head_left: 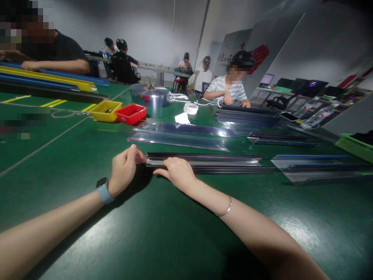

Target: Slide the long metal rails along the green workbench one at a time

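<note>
A long black profile strip (227, 169) with a shiny clear strip (244, 161) along its channel lies across the green table (175, 233). My right hand (180, 173) grips it near its left end, fingers over the top and thumb along the near side. At that same end, my left hand (124, 168) is closed, its fingertips pinched against the profile's tip. Whatever sits between those fingertips is too small to make out. Just beyond, clear plastic strips (180, 139) lie flat.
Yellow (106, 112) and red (131, 114) bins stand behind, near a large film roll (150, 95) with scissors (150, 83) on top. White tape (190, 108) lies beside it. More profiles (323, 167) rest at right. Co-workers sit across the table and at far left.
</note>
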Demonstrator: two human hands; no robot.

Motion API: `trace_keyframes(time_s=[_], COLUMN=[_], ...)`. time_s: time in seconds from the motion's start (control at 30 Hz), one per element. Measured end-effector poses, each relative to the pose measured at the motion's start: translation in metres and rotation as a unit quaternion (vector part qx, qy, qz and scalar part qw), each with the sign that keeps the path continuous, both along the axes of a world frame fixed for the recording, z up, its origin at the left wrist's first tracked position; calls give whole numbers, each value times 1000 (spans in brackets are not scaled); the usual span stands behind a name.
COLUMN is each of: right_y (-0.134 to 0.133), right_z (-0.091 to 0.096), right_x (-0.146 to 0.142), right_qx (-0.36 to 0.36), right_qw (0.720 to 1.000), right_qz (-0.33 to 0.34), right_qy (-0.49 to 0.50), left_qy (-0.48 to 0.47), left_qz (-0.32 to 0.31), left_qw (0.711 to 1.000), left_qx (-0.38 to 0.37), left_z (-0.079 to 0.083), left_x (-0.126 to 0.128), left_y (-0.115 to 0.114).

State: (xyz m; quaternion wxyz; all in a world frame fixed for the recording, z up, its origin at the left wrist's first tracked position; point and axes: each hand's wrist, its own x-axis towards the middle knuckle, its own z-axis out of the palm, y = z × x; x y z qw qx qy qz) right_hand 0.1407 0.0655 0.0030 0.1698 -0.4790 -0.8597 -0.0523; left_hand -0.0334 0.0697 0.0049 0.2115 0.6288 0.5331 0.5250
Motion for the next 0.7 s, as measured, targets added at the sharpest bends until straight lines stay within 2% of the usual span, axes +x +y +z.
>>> trace_keyframes(time_s=[0.17,0.33,0.57,0.7], right_y=[-1,-5,-6,-5], right_z=[2,7,5,-1], right_x=[0,0,11,14], right_qx=[-11,-29,10,38], right_qw=[1000,999,999,998], right_qz=[1,-16,-34,-46], right_qy=[-5,-34,-32,-23], left_qy=[31,127,308,354], left_qz=[2,-25,-106,-147], left_qw=[1000,991,945,922], left_qx=[3,-23,15,49], left_z=[-1,-3,-6,-8], left_x=[-1,-3,1,4], left_y=[-2,-1,-2,-3])
